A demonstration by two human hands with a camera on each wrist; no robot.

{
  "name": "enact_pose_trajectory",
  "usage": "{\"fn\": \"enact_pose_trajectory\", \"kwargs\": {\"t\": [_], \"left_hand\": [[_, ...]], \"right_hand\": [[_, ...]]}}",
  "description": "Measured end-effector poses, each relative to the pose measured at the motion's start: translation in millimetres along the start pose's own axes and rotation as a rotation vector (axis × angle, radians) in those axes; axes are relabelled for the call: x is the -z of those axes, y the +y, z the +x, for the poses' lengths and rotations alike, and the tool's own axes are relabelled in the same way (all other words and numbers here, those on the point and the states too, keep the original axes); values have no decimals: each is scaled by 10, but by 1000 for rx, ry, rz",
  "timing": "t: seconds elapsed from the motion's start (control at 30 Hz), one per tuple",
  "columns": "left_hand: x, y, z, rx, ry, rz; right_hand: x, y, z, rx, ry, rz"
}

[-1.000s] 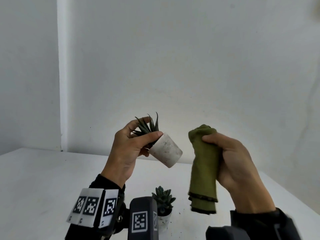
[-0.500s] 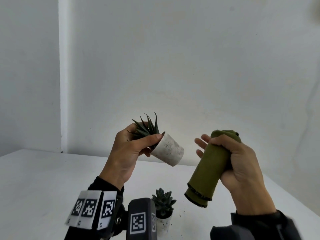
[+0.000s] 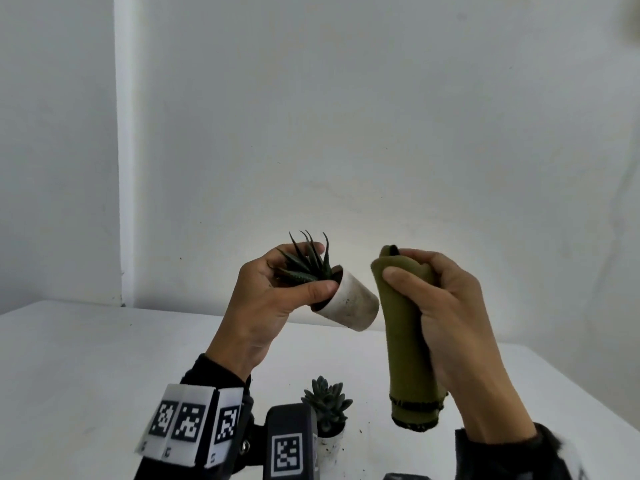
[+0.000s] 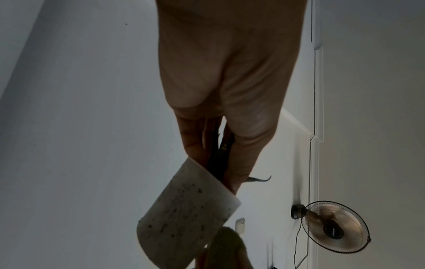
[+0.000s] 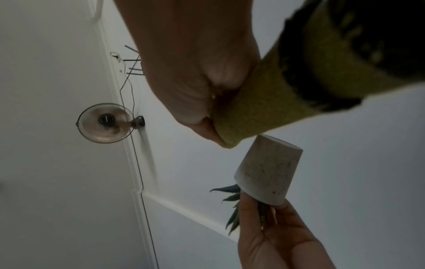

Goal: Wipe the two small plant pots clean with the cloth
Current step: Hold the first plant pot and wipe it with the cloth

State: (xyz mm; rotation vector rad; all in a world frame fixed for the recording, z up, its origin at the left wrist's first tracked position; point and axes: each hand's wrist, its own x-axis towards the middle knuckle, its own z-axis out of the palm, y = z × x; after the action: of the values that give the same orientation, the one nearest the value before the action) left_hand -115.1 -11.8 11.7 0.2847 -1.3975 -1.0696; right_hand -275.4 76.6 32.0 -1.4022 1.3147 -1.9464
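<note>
My left hand [image 3: 277, 289] grips a small white pot [image 3: 349, 303] by its rim, tilted with its base to the right, above the table; spiky dark green leaves [image 3: 308, 261] stick out between my fingers. Dirt specks cover the pot wall [image 4: 184, 214] in the left wrist view. My right hand [image 3: 440, 306] holds a folded olive-green cloth [image 3: 405, 341] hanging down right beside the pot base; in the right wrist view the cloth [image 5: 260, 112] is next to the pot [image 5: 269, 172], contact unclear. A second small white pot [image 3: 329, 441] with a rosette succulent [image 3: 327, 403] stands on the table below.
The white table [image 3: 86, 368] runs to a right edge near my right arm, with soil crumbs by the second pot. White walls stand close behind. A wall-mounted fan [image 4: 333, 227] shows in both wrist views.
My right hand has brought the cloth left, back beside the pot, hanging more upright. The left hand has turned the pot slightly, its leaves now pointing more upward.
</note>
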Motion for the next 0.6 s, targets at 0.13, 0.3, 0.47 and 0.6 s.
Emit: {"fn": "enact_pose_trajectory", "kwargs": {"t": [0.13,0.3,0.47,0.6], "left_hand": [[-37,1,-17,5,-14,10],[-96,32,-29,-22,-12,16],[-99,19,-15,-37,42,19],[-88,0,-8,-7,66,-17]], "right_hand": [[-56,36,-33,247,-7,-182],[-143,50,-67,372,0,-246],[-110,109,-21,335,8,-433],[-20,130,20,267,76,-375]]}}
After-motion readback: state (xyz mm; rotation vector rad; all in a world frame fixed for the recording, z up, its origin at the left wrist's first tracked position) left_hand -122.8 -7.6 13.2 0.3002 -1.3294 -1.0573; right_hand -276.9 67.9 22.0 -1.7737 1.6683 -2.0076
